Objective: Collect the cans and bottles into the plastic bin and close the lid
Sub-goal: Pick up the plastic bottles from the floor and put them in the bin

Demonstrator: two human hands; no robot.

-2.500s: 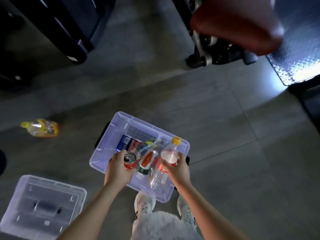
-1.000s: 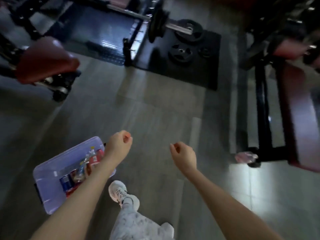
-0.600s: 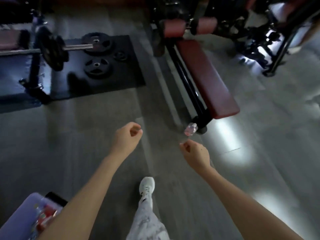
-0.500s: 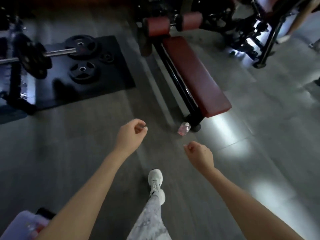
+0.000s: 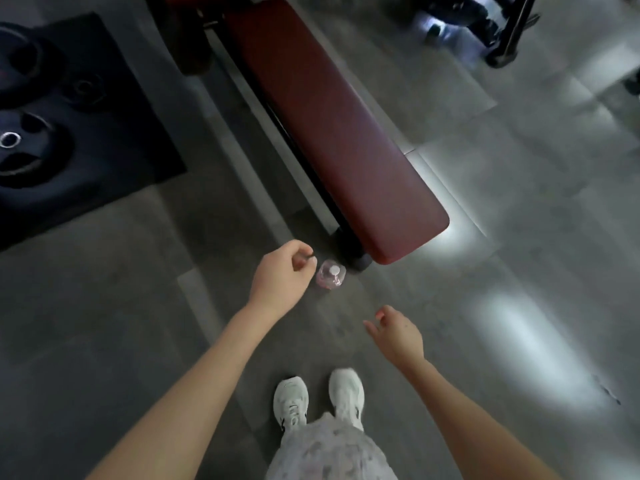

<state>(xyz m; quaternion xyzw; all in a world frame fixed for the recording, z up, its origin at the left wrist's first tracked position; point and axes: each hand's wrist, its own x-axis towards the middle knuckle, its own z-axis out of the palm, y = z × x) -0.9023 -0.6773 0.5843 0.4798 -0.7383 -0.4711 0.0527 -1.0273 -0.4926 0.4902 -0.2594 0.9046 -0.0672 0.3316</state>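
A small clear pink bottle (image 5: 331, 274) with a white cap stands upright on the grey floor, right beside the foot of a weight bench. My left hand (image 5: 281, 276) hovers just left of the bottle with its fingers curled in and nothing in them. My right hand (image 5: 396, 332) hangs lower and to the right, fingers loosely apart, holding nothing. The plastic bin and its lid are out of view.
A dark red padded bench (image 5: 332, 123) on a black frame runs from the top centre down to the bottle. A black mat (image 5: 114, 133) with weight plates (image 5: 24, 147) lies at the left. My two white shoes (image 5: 318, 400) stand below the hands.
I have walked away from the bin, which has left the view. The bench and pink bottle have come close, and my left hand now sits beside the bottle. The right hand has opened slightly.
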